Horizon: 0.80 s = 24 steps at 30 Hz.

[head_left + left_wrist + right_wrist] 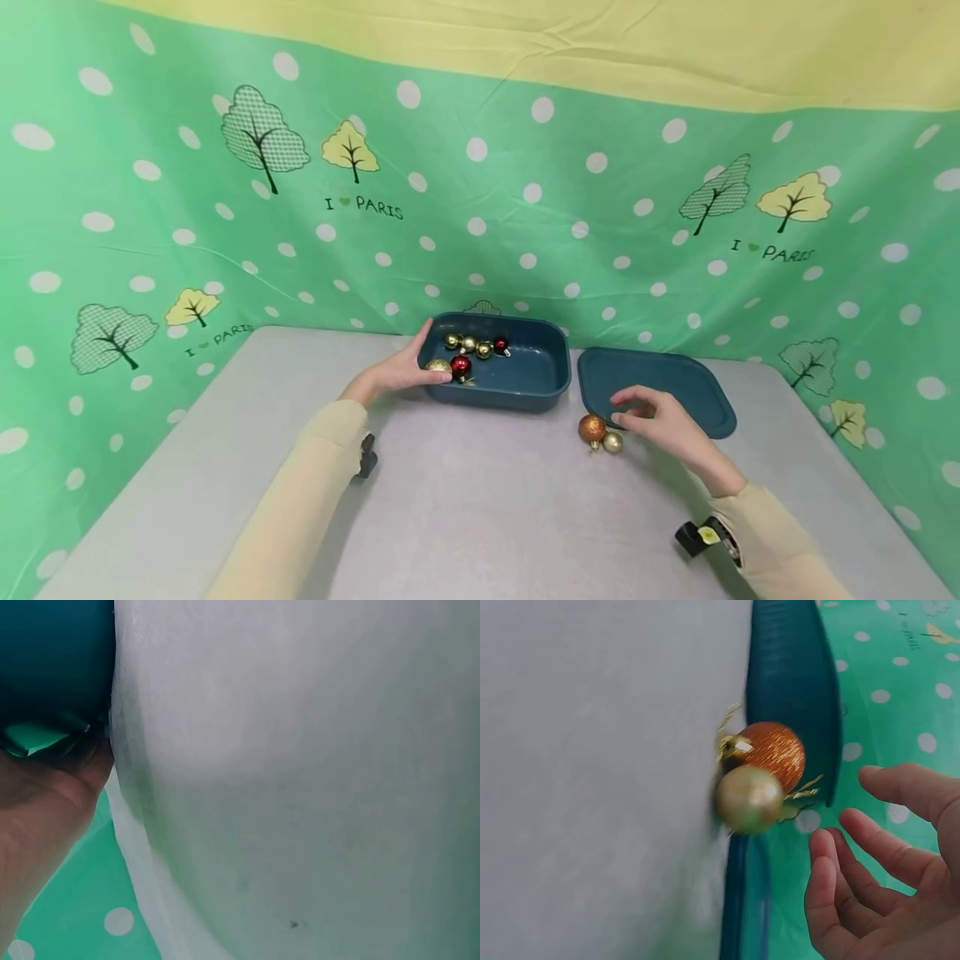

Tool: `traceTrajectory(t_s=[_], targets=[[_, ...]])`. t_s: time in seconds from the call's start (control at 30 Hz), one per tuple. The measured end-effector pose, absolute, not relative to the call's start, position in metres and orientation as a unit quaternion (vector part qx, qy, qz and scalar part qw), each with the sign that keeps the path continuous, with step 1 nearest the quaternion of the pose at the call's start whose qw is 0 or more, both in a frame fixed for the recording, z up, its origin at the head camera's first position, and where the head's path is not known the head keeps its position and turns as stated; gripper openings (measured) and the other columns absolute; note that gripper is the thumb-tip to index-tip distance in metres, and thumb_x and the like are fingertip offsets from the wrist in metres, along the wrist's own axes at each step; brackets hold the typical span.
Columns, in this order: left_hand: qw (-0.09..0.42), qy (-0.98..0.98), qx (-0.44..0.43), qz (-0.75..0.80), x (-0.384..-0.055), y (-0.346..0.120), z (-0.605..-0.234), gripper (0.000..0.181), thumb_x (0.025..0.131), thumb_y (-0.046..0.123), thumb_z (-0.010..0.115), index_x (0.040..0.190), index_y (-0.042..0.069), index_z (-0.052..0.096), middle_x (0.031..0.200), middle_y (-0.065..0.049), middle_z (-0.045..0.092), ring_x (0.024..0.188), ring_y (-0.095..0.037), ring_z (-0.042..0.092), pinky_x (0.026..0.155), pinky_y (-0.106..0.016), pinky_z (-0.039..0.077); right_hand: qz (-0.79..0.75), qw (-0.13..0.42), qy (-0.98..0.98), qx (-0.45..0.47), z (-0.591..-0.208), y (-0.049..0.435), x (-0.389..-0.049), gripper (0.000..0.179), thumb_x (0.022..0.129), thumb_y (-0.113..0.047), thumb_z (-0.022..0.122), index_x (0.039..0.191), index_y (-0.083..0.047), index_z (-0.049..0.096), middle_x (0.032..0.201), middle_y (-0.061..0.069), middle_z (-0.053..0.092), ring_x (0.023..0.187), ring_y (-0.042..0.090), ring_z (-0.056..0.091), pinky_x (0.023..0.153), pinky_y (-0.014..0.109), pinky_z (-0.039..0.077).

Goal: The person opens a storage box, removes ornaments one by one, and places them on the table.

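Observation:
My left hand (399, 368) grips the left end of a dark blue plastic box (498, 400), its thumb over the near rim. In the left wrist view the fingers lie along the box's side. Inside, toward the left, are several small gold baubles (483, 350), a larger glittery gold one (437, 365) and two red baubles (461, 366). My right hand (667, 427) hovers over the near edge of the blue lid (690, 379), fingers spread and slightly bent, holding nothing. Just left of its fingertips, a glittery orange bauble (781, 754) and a smaller gold bauble (750, 801) sit side by side.
The box and lid lie side by side toward the back of a grey-covered table (480, 517). Behind them hangs a green dotted cloth (525, 208) printed with trees, which also runs along both sides.

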<state>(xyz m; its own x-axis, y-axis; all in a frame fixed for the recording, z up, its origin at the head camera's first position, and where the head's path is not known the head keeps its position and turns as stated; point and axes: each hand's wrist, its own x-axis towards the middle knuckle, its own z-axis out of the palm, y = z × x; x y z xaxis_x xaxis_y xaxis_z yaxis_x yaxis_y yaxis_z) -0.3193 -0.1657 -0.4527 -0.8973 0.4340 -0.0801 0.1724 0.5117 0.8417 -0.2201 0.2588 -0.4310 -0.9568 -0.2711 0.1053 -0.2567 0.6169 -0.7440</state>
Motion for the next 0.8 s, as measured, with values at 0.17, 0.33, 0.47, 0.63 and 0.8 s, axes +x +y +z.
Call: traceTrajectory(t_s=[0.17,0.33,0.47,0.63,0.8], targets=[[0.133,0.857,0.185,0.463,-0.320,-0.167,-0.453,0.114,0.085,0.030,0.074,0.153,0.014,-0.016,0.159,-0.020,-0.008,0.142,-0.043,0.004,0.113,-0.056,0.011,-0.443,0.013,0.886,-0.138,-0.424,0.244,-0.224,0.035,0.091,-0.015,0.067,0.121,0.003,0.059,0.119,0.022,0.059,0.092,0.024,0.061,0.074,0.030,0.051],[0.133,0.860,0.186,0.455,-0.320,-0.166,-0.453,0.115,0.084,0.032,0.074,0.153,0.012,-0.016,0.159,-0.020,-0.008,0.143,-0.043,0.005,0.113,-0.055,0.012,-0.464,0.016,0.872,-0.158,-0.417,0.229,-0.229,0.035,0.092,-0.014,0.066,0.122,0.002,0.058,0.121,0.022,0.058,0.096,0.026,0.061,0.077,0.031,0.052],[0.138,0.861,0.185,0.454,-0.319,-0.166,-0.452,0.117,0.083,0.035,0.075,0.153,0.012,-0.016,0.159,-0.020,-0.009,0.143,-0.043,0.004,0.113,-0.055,0.012,-0.484,0.012,0.859,-0.167,-0.413,0.218,-0.234,0.033,0.092,-0.011,0.065,0.122,0.003,0.059,0.121,0.021,0.059,0.099,0.027,0.062,0.078,0.032,0.052],[0.139,0.858,0.185,0.459,-0.319,-0.166,-0.453,0.117,0.083,0.037,0.076,0.154,0.014,-0.016,0.159,-0.020,-0.009,0.143,-0.042,0.004,0.113,-0.056,0.012,-0.497,0.014,0.850,-0.175,-0.408,0.205,-0.244,0.030,0.093,-0.009,0.063,0.121,0.000,0.060,0.123,0.020,0.058,0.102,0.029,0.061,0.081,0.035,0.053],[0.140,0.854,0.184,0.466,-0.320,-0.166,-0.454,0.117,0.083,0.033,0.075,0.153,0.013,-0.016,0.158,-0.021,-0.009,0.142,-0.044,0.004,0.113,-0.056,0.012,-0.504,0.017,0.846,-0.175,-0.404,0.193,-0.256,0.029,0.093,-0.011,0.064,0.120,-0.003,0.061,0.123,0.020,0.058,0.102,0.029,0.060,0.083,0.040,0.051]])
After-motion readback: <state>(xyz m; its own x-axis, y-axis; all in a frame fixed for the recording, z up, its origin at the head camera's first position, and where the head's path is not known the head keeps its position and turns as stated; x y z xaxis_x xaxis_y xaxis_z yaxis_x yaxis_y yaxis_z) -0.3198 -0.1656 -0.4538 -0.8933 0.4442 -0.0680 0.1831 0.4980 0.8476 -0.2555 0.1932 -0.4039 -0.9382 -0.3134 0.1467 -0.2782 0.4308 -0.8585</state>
